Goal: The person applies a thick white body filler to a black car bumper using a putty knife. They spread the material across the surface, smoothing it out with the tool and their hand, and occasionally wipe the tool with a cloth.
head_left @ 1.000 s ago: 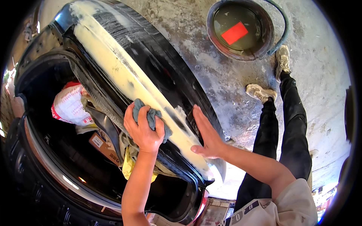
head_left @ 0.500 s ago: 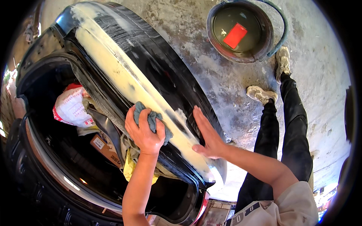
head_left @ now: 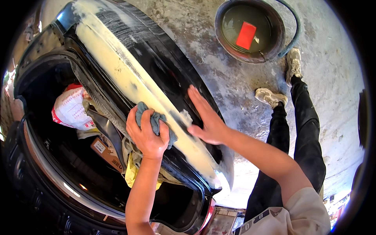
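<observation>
A black car bumper [head_left: 164,64] runs diagonally before me, with a long band of cream-coloured filler [head_left: 107,53] along its upper edge. My left hand [head_left: 147,135] is closed around a crumpled grey-blue cloth [head_left: 156,122], which rests against the filler band near the trunk opening. My right hand [head_left: 206,119] lies flat with fingers stretched out on the bumper's black face, thumb apart and close to the filler's edge. It holds nothing.
Inside the open trunk [head_left: 55,156] are a white and red sack [head_left: 73,109], a cardboard box [head_left: 105,154] and a yellow bag [head_left: 131,172]. A black bucket [head_left: 224,43] of murky water with a red block [head_left: 246,35] stands on the concrete floor [head_left: 235,92]. My shoes are beside it.
My right hand has slid up and left along the bumper, away from its near end. My left hand with the cloth has shifted slightly left. The red block has turned in the water.
</observation>
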The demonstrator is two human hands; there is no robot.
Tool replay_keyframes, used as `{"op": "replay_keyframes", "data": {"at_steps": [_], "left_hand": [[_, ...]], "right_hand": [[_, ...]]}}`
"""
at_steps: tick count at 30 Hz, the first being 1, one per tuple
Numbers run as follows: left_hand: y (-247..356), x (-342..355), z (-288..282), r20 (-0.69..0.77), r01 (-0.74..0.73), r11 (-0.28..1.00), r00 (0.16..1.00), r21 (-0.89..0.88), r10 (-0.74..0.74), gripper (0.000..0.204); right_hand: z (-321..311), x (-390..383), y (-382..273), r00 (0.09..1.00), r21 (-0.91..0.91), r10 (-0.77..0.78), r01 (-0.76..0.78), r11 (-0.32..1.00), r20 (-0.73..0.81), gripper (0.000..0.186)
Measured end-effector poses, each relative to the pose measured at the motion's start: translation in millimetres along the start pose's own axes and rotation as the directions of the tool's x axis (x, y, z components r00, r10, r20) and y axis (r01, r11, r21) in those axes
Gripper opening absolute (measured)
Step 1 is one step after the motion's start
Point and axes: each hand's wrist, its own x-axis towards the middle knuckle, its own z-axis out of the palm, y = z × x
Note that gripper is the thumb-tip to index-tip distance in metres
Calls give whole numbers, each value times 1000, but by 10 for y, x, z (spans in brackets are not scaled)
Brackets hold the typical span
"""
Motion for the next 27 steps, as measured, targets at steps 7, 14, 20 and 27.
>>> {"op": "replay_keyframes", "data": {"at_steps": [7, 14, 20, 27], "left_hand": [[-4, -1, 1, -8, -6, 1000, 1000, -9, 6, 37], [-7, -19, 6, -15, 16, 999, 1000, -33, -17, 46], [24, -5, -15, 9, 49, 998, 999, -46, -49, 32], [2, -10, -8, 3, 42, 996, 999, -74, -42, 31]], "right_hand": [[-87, -269, -267, 980, -5, 156, -156, 988, 122, 111], [-183, 1012, -690, 983, -92, -178, 174, 980, -44, 110], [-56, 426, -618, 984, -101, -177, 177, 979, 16, 118], [-160, 1180, -828, 971, -132, -239, 239, 962, 14, 113]]}}
